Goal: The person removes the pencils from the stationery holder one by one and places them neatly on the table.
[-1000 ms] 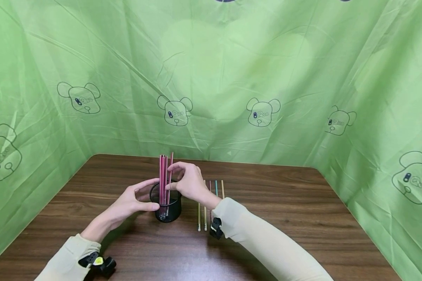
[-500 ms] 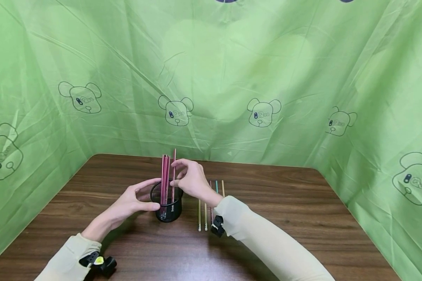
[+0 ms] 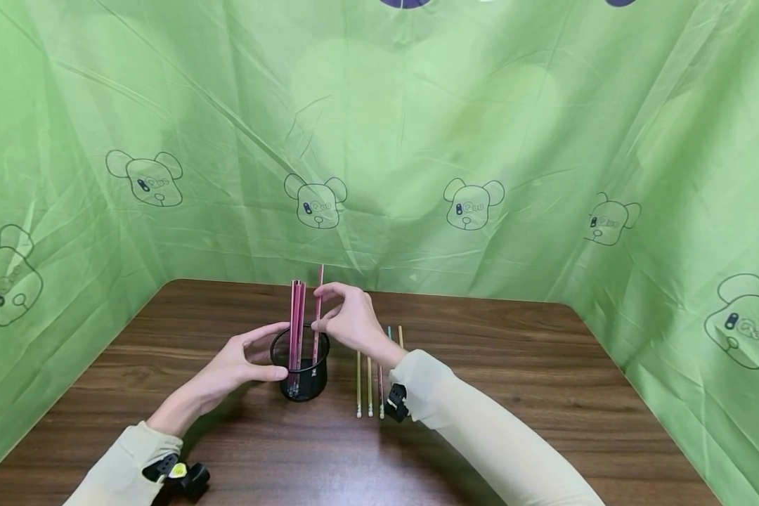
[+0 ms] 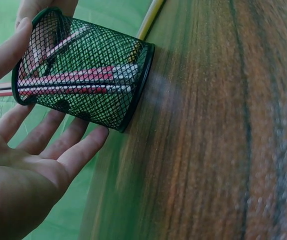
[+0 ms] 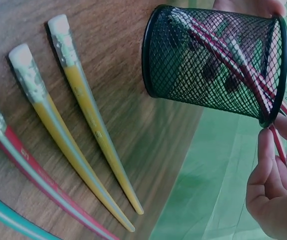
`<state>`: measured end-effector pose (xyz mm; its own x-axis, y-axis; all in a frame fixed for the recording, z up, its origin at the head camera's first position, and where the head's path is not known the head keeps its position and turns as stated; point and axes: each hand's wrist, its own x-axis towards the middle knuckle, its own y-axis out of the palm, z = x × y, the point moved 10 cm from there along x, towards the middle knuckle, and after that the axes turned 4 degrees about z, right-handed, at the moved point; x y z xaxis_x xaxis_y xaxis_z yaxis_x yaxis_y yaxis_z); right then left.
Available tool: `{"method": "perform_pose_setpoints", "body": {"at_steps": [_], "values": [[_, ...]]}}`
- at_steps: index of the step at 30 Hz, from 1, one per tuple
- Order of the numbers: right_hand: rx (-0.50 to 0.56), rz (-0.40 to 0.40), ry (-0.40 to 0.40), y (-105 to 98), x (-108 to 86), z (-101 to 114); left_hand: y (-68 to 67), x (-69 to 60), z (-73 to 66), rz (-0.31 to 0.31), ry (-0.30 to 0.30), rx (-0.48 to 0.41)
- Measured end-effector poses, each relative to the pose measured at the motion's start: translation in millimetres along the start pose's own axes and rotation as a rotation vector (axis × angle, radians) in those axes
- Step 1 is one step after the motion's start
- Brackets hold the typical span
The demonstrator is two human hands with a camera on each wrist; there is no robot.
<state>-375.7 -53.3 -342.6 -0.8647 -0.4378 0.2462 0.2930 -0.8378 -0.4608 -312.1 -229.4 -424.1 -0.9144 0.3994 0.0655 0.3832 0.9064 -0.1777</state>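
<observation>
My left hand (image 3: 240, 362) steadies a black mesh pencil cup (image 3: 308, 386) on the table, its thumb at the near rim and its fingers round the far side. In the left wrist view those fingers lie along the mesh wall (image 4: 98, 55). Several red pencils (image 3: 296, 316) stand bunched in the cup. My right hand (image 3: 354, 325) pinches one red pencil (image 3: 320, 275) between thumb and fingers above the rim. Seen through the mesh in the right wrist view, this pencil's eraser end (image 5: 236, 50) hangs inside the cup, off its bottom.
Right of the cup lie several pencils in a row: two yellow pencils (image 3: 358, 393) (image 5: 93, 125), a red pencil (image 5: 38, 170), a teal pencil (image 5: 13, 217) and another light one (image 3: 400, 337). The right forearm partly covers them. A green cloth (image 3: 392, 232) hangs behind the wooden table (image 3: 512, 393).
My right hand has moved slightly right and up with the pinched red pencil, which now stands apart from the bunch and higher. The left hand and cup have hardly moved.
</observation>
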Motion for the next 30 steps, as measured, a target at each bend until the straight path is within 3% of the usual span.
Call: {"method": "perform_pose_setpoints", "body": {"at_steps": [22, 30], "values": [[0.161, -0.018, -0.025, -20, 5.1, 7, 2.0, -2.1, -6.6, 0.010, 0.011, 0.004], [0.202, -0.027, -0.032, -27, 4.1, 13, 1.1, -0.4, -2.0, 0.005, -0.002, 0.002]]}}
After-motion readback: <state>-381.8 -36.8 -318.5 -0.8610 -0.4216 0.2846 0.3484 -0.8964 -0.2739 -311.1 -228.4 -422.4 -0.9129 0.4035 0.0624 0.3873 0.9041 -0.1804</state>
